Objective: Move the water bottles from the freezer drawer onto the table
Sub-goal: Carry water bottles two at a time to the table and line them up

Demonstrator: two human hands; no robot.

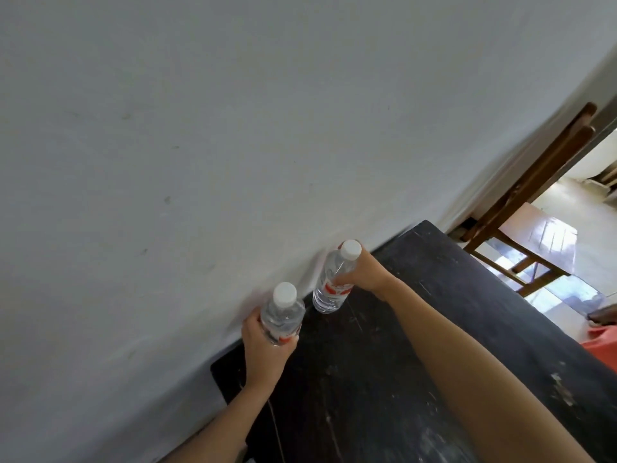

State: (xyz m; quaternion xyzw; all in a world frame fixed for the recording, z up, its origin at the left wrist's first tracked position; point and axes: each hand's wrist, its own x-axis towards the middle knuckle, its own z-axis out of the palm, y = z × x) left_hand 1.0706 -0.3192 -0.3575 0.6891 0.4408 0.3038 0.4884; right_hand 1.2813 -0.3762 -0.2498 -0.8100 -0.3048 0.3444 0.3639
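Observation:
Two clear water bottles with white caps and red labels are over the dark table (417, 329), close to the white wall. My left hand (263, 349) grips the nearer bottle (283, 312) around its lower body, upright. My right hand (365, 272) holds the farther bottle (332, 284) at its upper half; that bottle's base touches or hovers just above the tabletop. The freezer drawer is out of view.
A white wall (233, 145) runs along the table's far edge. A wooden chair (531, 222) stands past the table's right end near a doorway. Something red (601, 345) sits on the floor at the right edge. The tabletop is scuffed and dusty.

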